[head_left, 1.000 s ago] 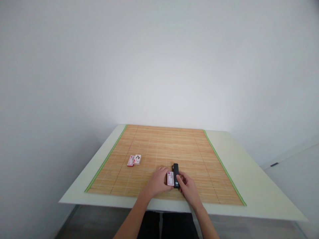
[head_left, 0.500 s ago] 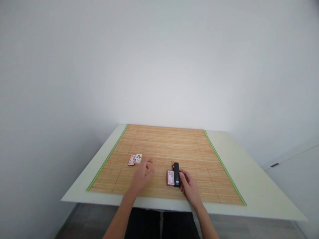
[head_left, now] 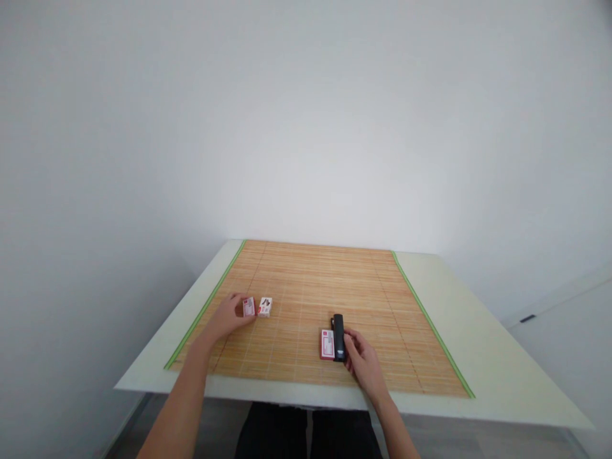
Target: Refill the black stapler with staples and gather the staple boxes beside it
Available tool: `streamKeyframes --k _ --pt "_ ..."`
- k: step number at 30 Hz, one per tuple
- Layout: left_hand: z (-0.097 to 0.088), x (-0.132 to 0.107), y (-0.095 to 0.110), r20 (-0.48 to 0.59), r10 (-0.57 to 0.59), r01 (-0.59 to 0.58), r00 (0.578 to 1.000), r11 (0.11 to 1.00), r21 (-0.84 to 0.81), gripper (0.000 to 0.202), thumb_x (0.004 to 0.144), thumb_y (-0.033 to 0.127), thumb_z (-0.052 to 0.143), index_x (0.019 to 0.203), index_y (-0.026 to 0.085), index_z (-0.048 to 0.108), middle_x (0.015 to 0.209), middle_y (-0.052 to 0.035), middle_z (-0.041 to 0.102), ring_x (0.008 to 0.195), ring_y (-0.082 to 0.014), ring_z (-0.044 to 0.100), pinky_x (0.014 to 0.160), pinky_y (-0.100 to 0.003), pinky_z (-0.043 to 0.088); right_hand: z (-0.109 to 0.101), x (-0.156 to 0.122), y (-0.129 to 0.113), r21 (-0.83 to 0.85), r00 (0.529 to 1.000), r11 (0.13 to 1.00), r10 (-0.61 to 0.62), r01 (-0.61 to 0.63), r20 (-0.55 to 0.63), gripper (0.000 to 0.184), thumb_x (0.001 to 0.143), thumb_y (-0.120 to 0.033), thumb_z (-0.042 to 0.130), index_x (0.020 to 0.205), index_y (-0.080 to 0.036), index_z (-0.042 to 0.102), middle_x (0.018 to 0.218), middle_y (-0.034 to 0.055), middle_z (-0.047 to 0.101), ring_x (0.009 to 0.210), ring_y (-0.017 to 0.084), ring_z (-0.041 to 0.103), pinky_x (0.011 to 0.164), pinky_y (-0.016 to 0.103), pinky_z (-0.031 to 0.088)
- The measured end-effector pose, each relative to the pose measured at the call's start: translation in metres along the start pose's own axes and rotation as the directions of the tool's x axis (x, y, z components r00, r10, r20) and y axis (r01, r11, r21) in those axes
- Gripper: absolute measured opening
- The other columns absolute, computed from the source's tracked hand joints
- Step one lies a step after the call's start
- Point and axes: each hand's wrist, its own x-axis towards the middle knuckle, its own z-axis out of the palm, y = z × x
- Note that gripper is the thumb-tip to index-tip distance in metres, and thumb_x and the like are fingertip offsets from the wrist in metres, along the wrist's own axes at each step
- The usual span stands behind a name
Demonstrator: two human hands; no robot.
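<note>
My left hand pinches a small red-and-white box between thumb and fingertips, at the left part of the bamboo mat. Just right of that box lies a white box with a dark picture on top; a narrow gap separates them. My right hand is closed at the right side of a black stapler, its thumb and fingers against the lower end. A second red-and-white box lies flat against the stapler's left side. The undersides of the right fingers are partly hidden.
The bamboo mat with green edges covers most of a white table. A plain wall rises behind the table. My dark-clothed legs are below its front edge.
My left hand has moved left from the middle of the mat and closed on the red-and-white box, shifting it slightly away from the white box. My right hand stays at the stapler.
</note>
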Motion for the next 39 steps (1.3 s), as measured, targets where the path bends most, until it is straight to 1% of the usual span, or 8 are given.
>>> streamKeyframes --k 5,10,14,23,30,34,36,39 --pt "0.02 -0.019 0.055 -0.077 0.072 -0.085 0.994 0.981 -0.173 0.061 0.079 0.048 0.073 0.133 0.022 0.059 0.127 -0.0097 0.064 0.097 -0.0238 0.062 0.09 -0.039 0.051 0.005 -0.004 -0.011 -0.079 0.998 0.996 -0.043 0.04 -0.04 0.072 0.087 -0.079 0.055 0.119 -0.016 0.071 0.065 0.0019 0.064 0.05 0.016 0.055 0.046 0.027 0.043" --pt "0.084 -0.056 0.145 0.145 0.356 -0.303 0.923 0.906 -0.296 0.062 0.069 0.035 0.085 0.127 0.03 0.064 0.127 -0.006 0.063 0.112 -0.0262 0.06 0.095 -0.037 0.05 0.007 -0.006 -0.02 -0.116 0.995 0.992 -0.063 0.054 -0.075 0.068 0.085 -0.077 0.058 0.115 -0.018 0.074 0.061 0.0015 0.063 0.052 0.018 0.054 0.048 0.028 0.042" --pt "0.114 -0.072 0.174 0.227 0.388 -0.309 0.893 0.897 -0.316 0.058 0.068 0.034 0.086 0.123 0.028 0.066 0.121 -0.006 0.062 0.112 -0.0268 0.06 0.099 -0.039 0.048 0.005 -0.004 -0.016 -0.105 0.996 0.993 -0.066 0.06 -0.057 0.07 0.086 -0.076 0.058 0.119 -0.015 0.073 0.063 0.0013 0.063 0.054 0.018 0.054 0.05 0.028 0.042" --pt "0.12 -0.055 0.181 0.282 0.444 -0.368 0.851 0.886 -0.282 0.063 0.065 0.029 0.086 0.125 0.027 0.065 0.119 -0.0064 0.068 0.113 -0.0309 0.059 0.1 -0.043 0.045 0.004 -0.004 -0.015 -0.101 0.996 0.993 -0.069 0.063 -0.056 0.07 0.084 -0.077 0.059 0.117 -0.017 0.074 0.062 0.0021 0.063 0.053 0.018 0.054 0.049 0.028 0.042" --pt "0.124 -0.064 0.18 0.23 0.413 -0.331 0.881 0.887 -0.323 0.073 0.07 0.04 0.087 0.137 0.03 0.061 0.137 -0.0076 0.062 0.125 -0.0306 0.056 0.107 -0.045 0.043 0.003 0.0 -0.008 -0.092 0.998 0.994 -0.062 0.061 -0.009 0.073 0.087 -0.076 0.057 0.125 -0.015 0.07 0.066 0.0018 0.064 0.055 0.018 0.056 0.052 0.029 0.045" --pt "0.095 -0.047 0.14 -0.084 0.098 -0.119 0.992 0.946 -0.301 0.04 0.095 0.051 0.057 0.123 0.024 0.069 0.121 -0.0092 0.069 0.11 -0.0254 0.064 0.095 -0.039 0.05 0.001 -0.006 -0.001 -0.086 0.989 0.993 -0.086 0.075 -0.123 0.069 0.092 -0.072 0.053 0.133 -0.017 0.065 0.075 0.0042 0.068 0.062 0.02 0.061 0.058 0.031 0.051" --pt "0.072 -0.032 0.108 -0.217 -0.136 0.068 0.967 0.954 -0.293 0.043 0.099 0.054 0.046 0.111 0.021 0.071 0.105 -0.009 0.073 0.096 -0.0243 0.066 0.086 -0.036 0.051 -0.001 -0.013 0.005 -0.102 0.974 0.992 -0.088 0.068 -0.208 0.067 0.095 -0.069 0.05 0.135 -0.018 0.063 0.082 0.0061 0.071 0.067 0.022 0.064 0.064 0.034 0.054" --pt "0.043 -0.01 0.064 -0.166 -0.286 0.23 0.944 0.928 -0.292 0.045 0.092 0.057 0.055 0.11 0.021 0.072 0.094 -0.0072 0.076 0.088 -0.0248 0.069 0.08 -0.034 0.051 -0.003 -0.023 0.015 -0.116 0.962 0.989 -0.12 0.094 -0.246 0.065 0.097 -0.065 0.05 0.141 -0.018 0.057 0.105 0.0115 0.075 0.089 0.026 0.071 0.083 0.041 0.059"
